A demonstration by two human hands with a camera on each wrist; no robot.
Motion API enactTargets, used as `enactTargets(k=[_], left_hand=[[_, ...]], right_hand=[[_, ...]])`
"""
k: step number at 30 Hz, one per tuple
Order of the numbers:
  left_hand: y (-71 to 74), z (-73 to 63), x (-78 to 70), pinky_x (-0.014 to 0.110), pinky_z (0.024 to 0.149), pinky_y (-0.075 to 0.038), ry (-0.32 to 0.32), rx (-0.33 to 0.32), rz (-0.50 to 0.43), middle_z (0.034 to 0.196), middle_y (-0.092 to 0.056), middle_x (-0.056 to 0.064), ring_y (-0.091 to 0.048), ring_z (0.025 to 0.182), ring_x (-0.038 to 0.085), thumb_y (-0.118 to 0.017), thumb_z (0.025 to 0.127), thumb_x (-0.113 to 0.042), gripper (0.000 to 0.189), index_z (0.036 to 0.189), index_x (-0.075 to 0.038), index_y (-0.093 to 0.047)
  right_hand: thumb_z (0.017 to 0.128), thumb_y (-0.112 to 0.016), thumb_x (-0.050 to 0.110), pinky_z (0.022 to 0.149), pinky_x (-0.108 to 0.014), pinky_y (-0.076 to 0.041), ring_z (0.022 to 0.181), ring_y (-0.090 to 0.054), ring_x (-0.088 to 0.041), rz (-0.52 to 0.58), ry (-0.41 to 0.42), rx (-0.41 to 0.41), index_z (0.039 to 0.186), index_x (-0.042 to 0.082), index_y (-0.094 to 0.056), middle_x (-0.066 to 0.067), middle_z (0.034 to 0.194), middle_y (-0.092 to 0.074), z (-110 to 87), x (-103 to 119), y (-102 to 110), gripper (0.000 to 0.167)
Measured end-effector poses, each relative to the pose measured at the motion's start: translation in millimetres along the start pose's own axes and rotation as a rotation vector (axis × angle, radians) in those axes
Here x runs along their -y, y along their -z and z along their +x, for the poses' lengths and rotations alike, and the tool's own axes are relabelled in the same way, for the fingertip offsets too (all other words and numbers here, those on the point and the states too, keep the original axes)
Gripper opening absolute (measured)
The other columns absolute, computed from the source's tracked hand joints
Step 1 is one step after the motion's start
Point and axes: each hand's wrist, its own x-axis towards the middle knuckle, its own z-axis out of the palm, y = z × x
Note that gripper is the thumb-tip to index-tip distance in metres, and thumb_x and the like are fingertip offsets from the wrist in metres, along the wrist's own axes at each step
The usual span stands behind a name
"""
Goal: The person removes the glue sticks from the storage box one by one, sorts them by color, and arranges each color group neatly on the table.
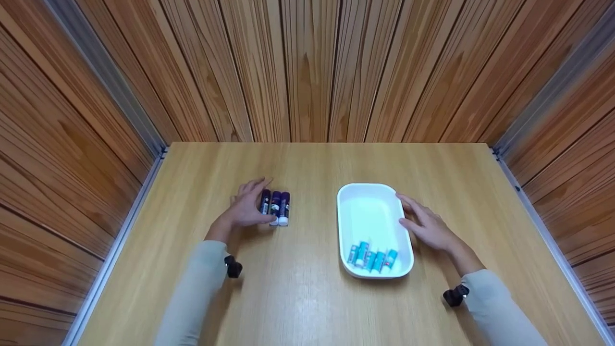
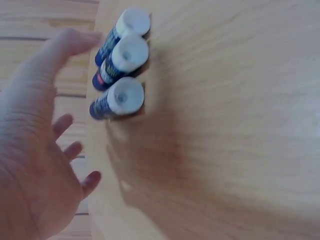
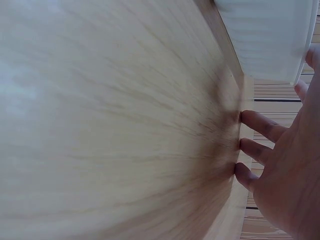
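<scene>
Three dark purple glue sticks with white ends [image 1: 284, 207] lie side by side on the table, left of the tray. My left hand [image 1: 247, 206] spreads over their left side, thumb near the white ends and fingers toward the far ends. In the left wrist view, the glue sticks' white ends [image 2: 127, 95] face the camera beside the thumb, with the hand not wrapped round them. My right hand [image 1: 427, 225] touches the right rim of a white tray [image 1: 342, 226] with loosely bent fingers. Several teal-and-white glue sticks [image 1: 378, 262] lie at the tray's near end.
The wooden table [image 1: 298, 298] has metal rails [image 1: 538, 216] along its sides. Wood-plank walls [image 1: 307, 72] stand at the back and on both sides. A small black device [image 1: 233, 266] is worn on each wrist.
</scene>
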Motion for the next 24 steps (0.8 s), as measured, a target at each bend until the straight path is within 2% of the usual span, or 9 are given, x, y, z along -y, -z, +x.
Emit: enactTargets(k=[6,14,19,24], left_hand=[[-8.8,-2.2,-13.5,0.088,0.131,-0.010,-0.096,-0.131,0.029,0.187,-0.022,0.019,-0.013,0.174,0.048,-0.089,0.091,-0.043,0.104,0.177,-0.022,-0.035],[-22.9,-6.1,-33.8,0.079,0.127,-0.026,-0.164,-0.220,0.082,0.182,-0.036,0.019,-0.026,0.170,0.048,-0.089,0.088,-0.046,0.100,0.174,-0.025,-0.042],[-32.2,-9.3,-49.2,0.079,0.127,-0.028,-0.184,-0.237,0.093,0.180,-0.040,0.018,-0.032,0.167,0.047,-0.089,0.089,-0.046,0.097,0.172,-0.026,-0.045],[-42.2,-14.1,-62.9,0.081,0.127,-0.029,-0.205,-0.212,0.131,0.179,-0.040,0.016,-0.035,0.165,0.046,-0.088,0.090,-0.048,0.094,0.171,-0.025,-0.047]], right_hand=[[0.116,-0.057,0.048,0.128,-0.092,-0.011,0.170,-0.028,-0.055,-0.010,-0.002,-0.008,0.180,0.034,-0.022,-0.023,0.182,-0.040,-0.6,1,0,0.074],[0.116,-0.057,0.046,0.127,-0.091,-0.012,0.168,-0.029,-0.055,-0.016,-0.003,-0.015,0.180,0.031,-0.024,-0.024,0.180,-0.042,-2.1,3,-2,0.073],[0.116,-0.056,0.046,0.127,-0.092,-0.009,0.169,-0.027,-0.056,-0.010,-0.005,-0.013,0.180,0.032,-0.023,-0.024,0.180,-0.042,-1.9,3,-2,0.073],[0.116,-0.056,0.044,0.127,-0.093,-0.009,0.169,-0.026,-0.057,-0.013,-0.005,-0.012,0.180,0.033,-0.023,-0.024,0.181,-0.041,-1.7,2,-2,0.073]])
